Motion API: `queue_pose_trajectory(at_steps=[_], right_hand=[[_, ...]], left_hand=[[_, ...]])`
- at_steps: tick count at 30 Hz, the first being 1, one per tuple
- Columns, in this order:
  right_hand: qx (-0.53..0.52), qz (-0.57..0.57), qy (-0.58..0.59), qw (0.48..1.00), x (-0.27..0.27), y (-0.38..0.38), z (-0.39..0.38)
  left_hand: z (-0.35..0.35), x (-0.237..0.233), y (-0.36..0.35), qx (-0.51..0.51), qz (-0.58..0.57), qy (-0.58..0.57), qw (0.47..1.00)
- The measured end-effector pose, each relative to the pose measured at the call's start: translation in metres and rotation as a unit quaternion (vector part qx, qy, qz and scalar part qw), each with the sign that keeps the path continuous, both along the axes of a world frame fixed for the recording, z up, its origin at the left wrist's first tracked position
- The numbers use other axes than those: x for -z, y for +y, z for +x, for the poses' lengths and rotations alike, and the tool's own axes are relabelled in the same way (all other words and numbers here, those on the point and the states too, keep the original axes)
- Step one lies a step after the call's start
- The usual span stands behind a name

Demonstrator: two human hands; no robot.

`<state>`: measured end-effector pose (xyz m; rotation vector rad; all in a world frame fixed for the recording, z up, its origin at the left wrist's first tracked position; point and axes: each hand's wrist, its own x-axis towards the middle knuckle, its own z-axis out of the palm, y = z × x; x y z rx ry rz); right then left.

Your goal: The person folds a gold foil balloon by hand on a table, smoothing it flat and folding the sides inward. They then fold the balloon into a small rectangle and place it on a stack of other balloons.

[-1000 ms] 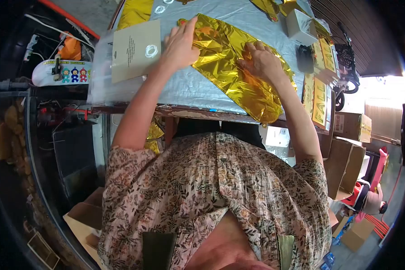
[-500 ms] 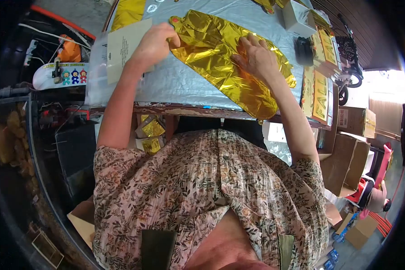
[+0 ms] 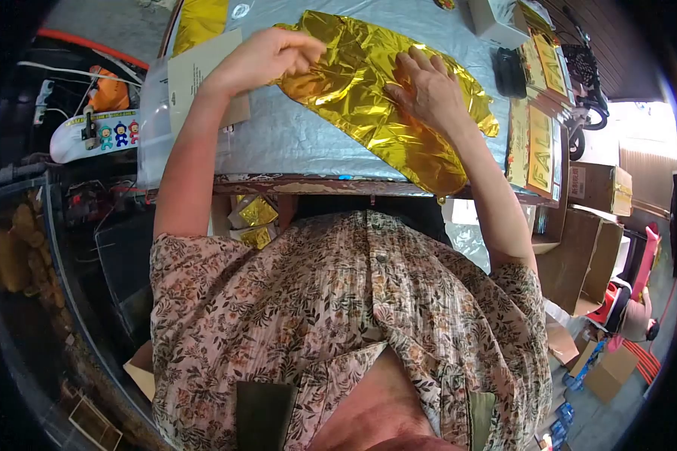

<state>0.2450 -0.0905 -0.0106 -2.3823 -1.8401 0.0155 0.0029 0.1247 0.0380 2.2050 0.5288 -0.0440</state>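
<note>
A flat gold foil balloon (image 3: pixel 353 83) lies slantwise on the silver-covered table (image 3: pixel 278 150), its surface creased and shiny. My left hand (image 3: pixel 271 59) is over the balloon's far left end, fingers stretched to the right and slightly bent, partly hiding that end. On the balloon's right half rests my right hand (image 3: pixel 431 89), palm down with the fingers spread. The balloon's rounded near end, with a small tab, reaches past the table's front edge. A printed beige card (image 3: pixel 192 79) lies partly under my left forearm.
More gold foil (image 3: pixel 201 22) lies at the far left. A white box (image 3: pixel 500 22), a black round object (image 3: pixel 510 73) and packs lettered "FALL" (image 3: pixel 538 150) line the right side. Cardboard boxes (image 3: pixel 579 255) stand right of the table, a skateboard (image 3: pixel 98 135) left of it.
My left hand has shifted right over the balloon's end, its fingers straightening from a closed hold on the corner. My right hand stays nearly in place. The view has shifted slightly.
</note>
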Motion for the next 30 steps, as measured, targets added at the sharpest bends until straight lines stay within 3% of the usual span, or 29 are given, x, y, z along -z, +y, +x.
queue_pose_trajectory(at_steps=[1, 3, 5, 9, 13, 16, 23, 26, 30], right_hand=[[0.002, -0.013, 0.024, 1.000, 0.000, 0.001, 0.001], [-0.003, -0.010, 0.022, 1.000, 0.004, -0.001, 0.000], [-0.007, -0.002, 0.015, 1.000, 0.006, 0.000, -0.001], [-0.033, 0.038, -0.018, 0.999, 0.005, -0.007, -0.012], [-0.073, 0.060, 0.001, 0.996, 0.012, -0.010, -0.020], [-0.063, 0.067, 0.001, 0.996, 0.014, -0.013, -0.029], [-0.061, 0.083, -0.037, 0.994, 0.019, -0.012, -0.033], [-0.052, 0.076, -0.042, 0.995, 0.017, -0.010, -0.037], [-0.046, 0.073, -0.048, 0.995, 0.016, -0.008, -0.040]], left_hand=[[0.005, 0.006, 0.003, 0.004, 0.132, -0.091, 0.987], [0.023, 0.035, 0.005, 0.017, 0.185, -0.145, 0.972], [0.044, 0.060, -0.001, 0.074, 0.400, -0.229, 0.884], [0.061, 0.082, -0.007, 0.053, 0.345, -0.202, 0.915], [0.058, 0.095, -0.003, 0.016, 0.274, -0.295, 0.915], [0.054, 0.090, -0.007, -0.009, 0.243, -0.275, 0.930], [0.059, 0.084, -0.002, 0.008, 0.272, -0.265, 0.925], [0.067, 0.056, -0.018, -0.014, 0.313, -0.282, 0.907], [0.091, 0.058, -0.023, 0.027, 0.301, -0.309, 0.902]])
